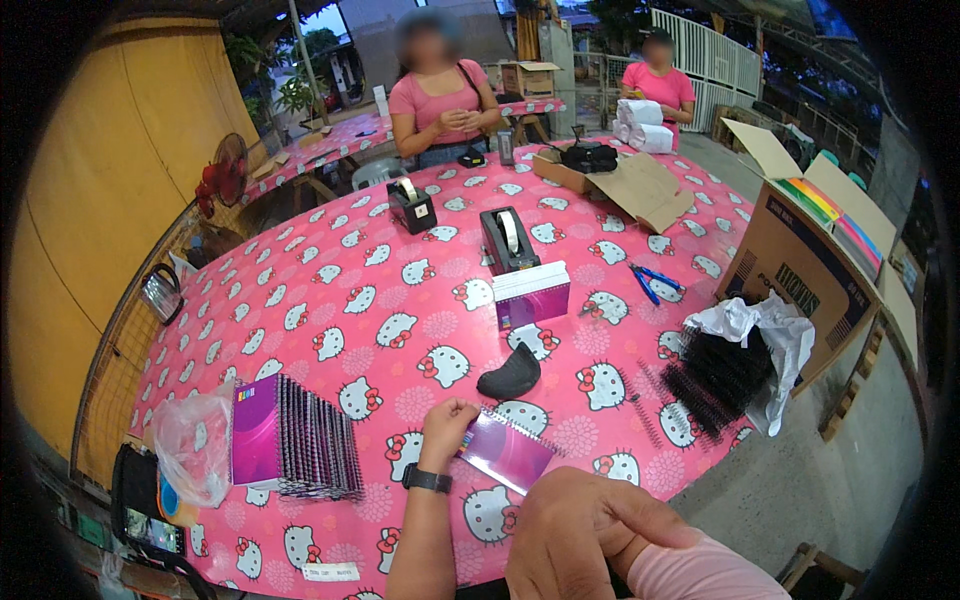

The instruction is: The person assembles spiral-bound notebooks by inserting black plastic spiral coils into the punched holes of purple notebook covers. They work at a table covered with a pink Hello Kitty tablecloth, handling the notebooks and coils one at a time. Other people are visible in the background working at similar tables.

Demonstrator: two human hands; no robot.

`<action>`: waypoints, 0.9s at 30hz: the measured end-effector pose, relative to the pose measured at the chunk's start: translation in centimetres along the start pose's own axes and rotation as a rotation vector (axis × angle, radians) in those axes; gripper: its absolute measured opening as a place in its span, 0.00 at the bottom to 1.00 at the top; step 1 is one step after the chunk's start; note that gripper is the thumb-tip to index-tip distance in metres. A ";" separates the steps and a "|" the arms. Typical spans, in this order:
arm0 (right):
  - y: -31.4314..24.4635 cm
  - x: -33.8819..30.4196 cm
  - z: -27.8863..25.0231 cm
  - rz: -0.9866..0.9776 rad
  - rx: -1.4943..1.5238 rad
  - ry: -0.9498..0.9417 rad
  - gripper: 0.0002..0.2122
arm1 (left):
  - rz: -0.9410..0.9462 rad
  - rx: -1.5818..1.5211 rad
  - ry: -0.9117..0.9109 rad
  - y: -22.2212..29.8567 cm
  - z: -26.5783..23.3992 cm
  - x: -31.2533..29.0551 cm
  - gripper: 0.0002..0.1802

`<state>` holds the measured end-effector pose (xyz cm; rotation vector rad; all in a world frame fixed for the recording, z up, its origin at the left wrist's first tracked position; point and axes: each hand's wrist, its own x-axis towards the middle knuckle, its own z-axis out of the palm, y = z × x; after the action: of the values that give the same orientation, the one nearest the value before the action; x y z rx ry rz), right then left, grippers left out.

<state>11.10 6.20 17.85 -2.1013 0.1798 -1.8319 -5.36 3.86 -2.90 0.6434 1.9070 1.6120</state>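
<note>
A small purple spiral notebook [507,450] lies on the table in front of me, its coil along the upper edge. My left hand [449,432], with a dark watch on the wrist, has its fingers closed on the notebook's left end. My right hand [580,525] is close to the camera beside the notebook's lower right corner. Its fingers are curled, and whatever they hold is hidden. Just beyond the notebook rests a black curved pad-like piece [511,373]. A stack of purple spiral notebooks [257,432] stands to the left of my left forearm.
Black plastic coils [715,375] and crumpled white paper [785,340] lie at right, near blue-handled pliers [655,281]. Ahead are a purple-covered pad stack [533,303] and two tape dispensers [508,242]. A cardboard box [800,280] stands right. Two people in pink are across the table.
</note>
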 end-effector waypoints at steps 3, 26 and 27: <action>0.7 -0.6 0.1 -0.025 0.077 -0.004 0.41 | -0.009 -0.003 0.014 -0.1 -0.2 -0.3 0.08; -0.5 0.0 0.3 0.002 -0.088 0.015 0.36 | 0.027 -0.004 -0.005 0.6 0.1 -0.4 0.07; -0.8 0.2 0.5 0.010 -0.137 0.031 0.36 | 0.035 -0.007 -0.021 0.9 0.7 0.0 0.07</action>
<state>11.49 6.94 18.29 -2.1582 0.3313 -1.8966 -4.89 4.53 -2.15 0.6918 1.8836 1.6269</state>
